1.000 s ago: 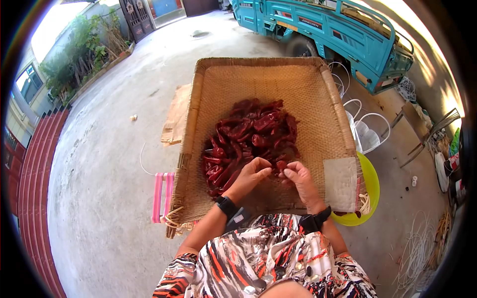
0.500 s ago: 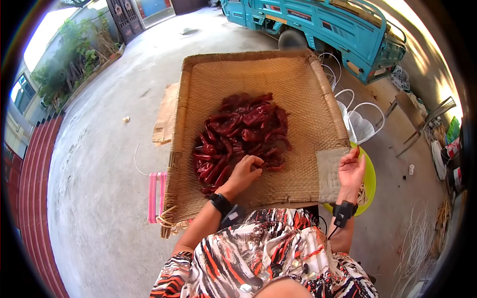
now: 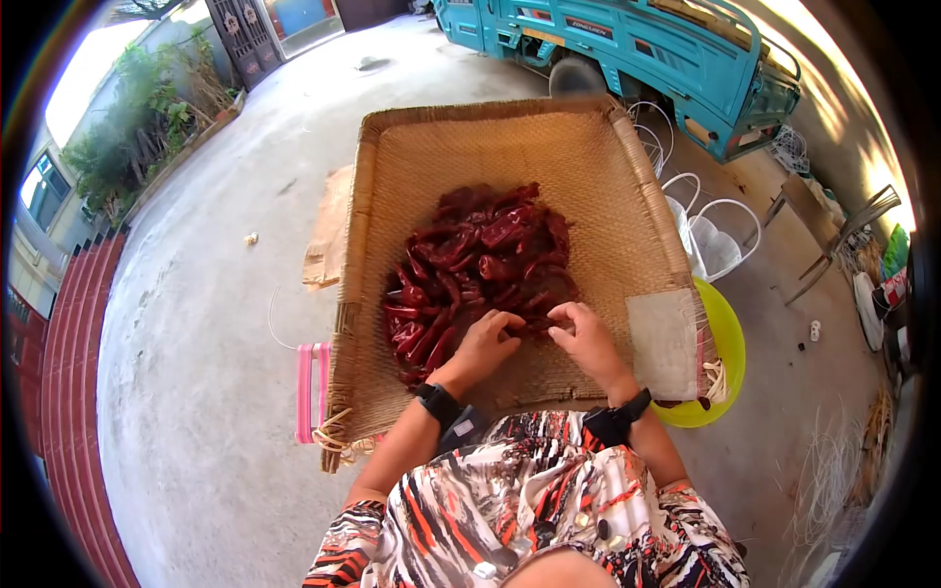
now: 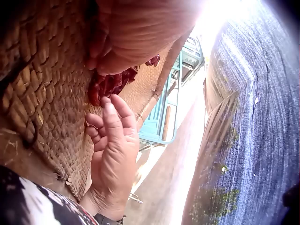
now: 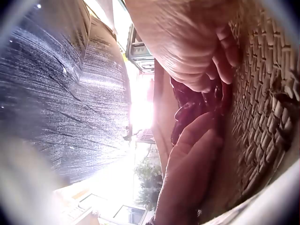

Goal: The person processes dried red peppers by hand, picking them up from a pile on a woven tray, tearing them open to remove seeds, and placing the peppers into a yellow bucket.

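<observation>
Fingers (image 3: 510,321) of the left hand (image 3: 485,345) are curled into the near edge of the dried red chilies (image 3: 475,269); those of the right hand (image 3: 586,341) are bent at the same spot — whether a pod is actually pinched can't be told. Chilies are heaped mid-tray on the woven bamboo tray (image 3: 588,157), approx. centre. A yellow basin (image 3: 730,353) sits just beside the tray's right corner, w/ a few red bits seen inside. Judged by that — little is sorted, most of the pile is left.
</observation>
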`<state>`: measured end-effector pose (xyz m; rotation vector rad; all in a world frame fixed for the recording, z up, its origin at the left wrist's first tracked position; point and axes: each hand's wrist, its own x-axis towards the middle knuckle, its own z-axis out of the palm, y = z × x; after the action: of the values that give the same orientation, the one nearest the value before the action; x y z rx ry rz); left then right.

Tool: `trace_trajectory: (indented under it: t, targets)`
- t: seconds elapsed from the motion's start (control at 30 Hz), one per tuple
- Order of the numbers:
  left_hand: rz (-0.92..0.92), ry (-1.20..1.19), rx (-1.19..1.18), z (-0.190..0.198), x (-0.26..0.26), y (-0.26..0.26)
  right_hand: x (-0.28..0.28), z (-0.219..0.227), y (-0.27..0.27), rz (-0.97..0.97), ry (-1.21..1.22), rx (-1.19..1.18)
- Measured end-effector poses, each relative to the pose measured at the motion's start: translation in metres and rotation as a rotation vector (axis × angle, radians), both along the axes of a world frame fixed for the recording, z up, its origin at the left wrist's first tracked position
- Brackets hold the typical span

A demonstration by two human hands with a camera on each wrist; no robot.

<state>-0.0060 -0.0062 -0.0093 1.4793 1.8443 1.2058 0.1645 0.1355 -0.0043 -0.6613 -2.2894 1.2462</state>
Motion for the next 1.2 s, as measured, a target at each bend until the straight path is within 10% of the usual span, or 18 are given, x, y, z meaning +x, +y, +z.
trace_trajectory:
  t: [0.73,1.2]
  targets:
    - [0.003,-0.091,-0.063,0.001,-0.001,0.003,0.001,0.0,-0.005,-0.016,-0.134,0.45]
    - [-0.068,-0.393,-0.014,0.008,-0.001,0.0,0.0,0.015,-0.022,0.289,0.08,-0.186]
